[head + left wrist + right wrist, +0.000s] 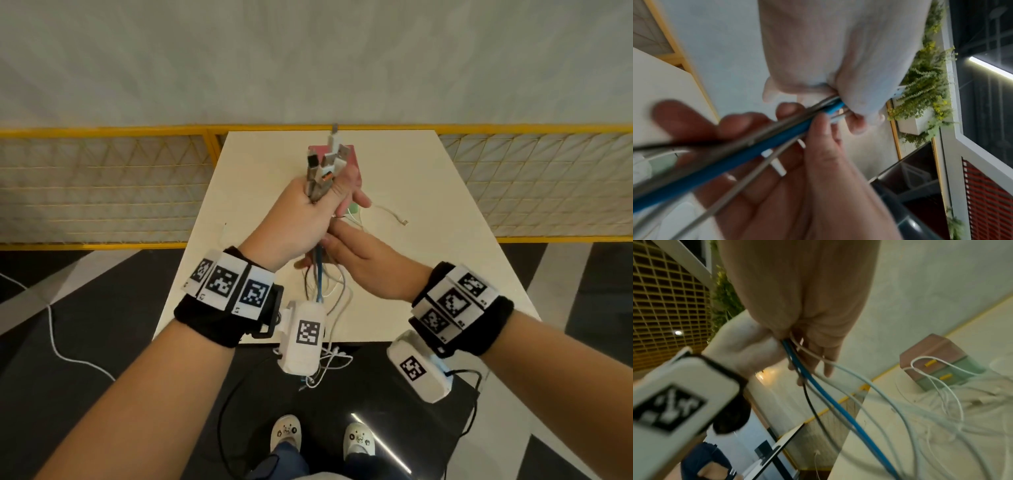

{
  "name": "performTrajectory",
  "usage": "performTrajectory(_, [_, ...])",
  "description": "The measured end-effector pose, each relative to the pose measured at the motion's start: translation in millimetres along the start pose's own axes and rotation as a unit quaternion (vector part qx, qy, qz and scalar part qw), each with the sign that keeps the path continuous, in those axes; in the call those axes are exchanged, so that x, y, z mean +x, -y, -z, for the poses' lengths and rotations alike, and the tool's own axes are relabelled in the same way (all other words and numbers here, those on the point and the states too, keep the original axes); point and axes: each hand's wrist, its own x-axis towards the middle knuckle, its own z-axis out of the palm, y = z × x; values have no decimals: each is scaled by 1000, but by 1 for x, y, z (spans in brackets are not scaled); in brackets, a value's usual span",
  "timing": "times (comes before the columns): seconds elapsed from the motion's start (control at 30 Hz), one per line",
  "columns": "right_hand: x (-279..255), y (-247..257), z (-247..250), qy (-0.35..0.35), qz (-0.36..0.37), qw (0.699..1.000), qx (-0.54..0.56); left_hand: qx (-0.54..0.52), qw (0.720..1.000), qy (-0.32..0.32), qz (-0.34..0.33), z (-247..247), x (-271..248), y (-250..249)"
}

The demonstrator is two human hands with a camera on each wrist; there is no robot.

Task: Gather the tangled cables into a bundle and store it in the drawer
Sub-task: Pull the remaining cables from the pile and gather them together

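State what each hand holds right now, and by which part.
The left hand grips the cables in a fist just below their plug ends. The right hand lies open against the hanging strands lower down, with no closed grip visible.

I'm at a white tabletop point(428, 192) in what looks like an indoor demo or office space: yellow mesh fence point(102, 185) behind its far edge, wall planters point(925, 91), LED strip light point(990, 66), glossy floor.

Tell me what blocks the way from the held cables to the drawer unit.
Nothing solid shows between the cables in the left hand and the drawer unit. White cable loops drape across its drawer fronts, which look closed.
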Motion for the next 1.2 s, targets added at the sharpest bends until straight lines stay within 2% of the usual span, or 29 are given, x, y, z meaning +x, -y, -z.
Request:
performTrajectory(0.07, [0, -5, -10, -22, 24, 999, 43, -27, 999, -30, 6, 3, 2, -4])
performTrajectory(0.13, [0, -14, -19, -28, 33, 999, 27, -62, 997, -48, 4, 5, 4, -9])
performTrajectory(0.2, [-3, -29, -23, -15, 16, 999, -42, -112, 990, -80, 4, 11, 6, -15])
performTrajectory(0.3, [-12, -59, -17, 25, -55, 988, -145, -145, 982, -121, 6, 21, 9, -20])
performTrajectory(0.37, [-14, -70, -8, 46, -104, 975, -190, -126, 986, -105, 18, 24, 9, -17])
performTrajectory(0.43, [-11, -65, 0, 49, -113, 968, -218, -99, 992, -67, 31, 20, 7, -11])
performTrajectory(0.5, [-4, -44, 4, 0, -75, 979, -190, -62, 997, -22, 38, 14, 6, 0])
performTrajectory(0.57, [6, -19, 5, -73, -30, 992, -94, -34, 998, 18, 42, 7, 4, 10])
performTrajectory(0.67, [18, 5, 4, -88, -2, 996, -18, -5, 998, 47, 36, -1, 0, 17])
performTrajectory(0.83, [14, 6, -12, -91, -53, 994, 38, -35, 997, 32, 57, 1, -4, 12])
performTrajectory(0.93, [13, 7, -15, -98, -48, 991, 76, -149, 989, -4, 9, 1, -8, 9])
performTrajectory(1.0, [12, 10, -14, -89, -43, 992, 82, -181, 983, -21, -33, 4, -9, 8])
performTrajectory(1.2, [8, 17, -7, -61, -73, 991, 93, -70, 995, -50, -51, 4, -6, 1])
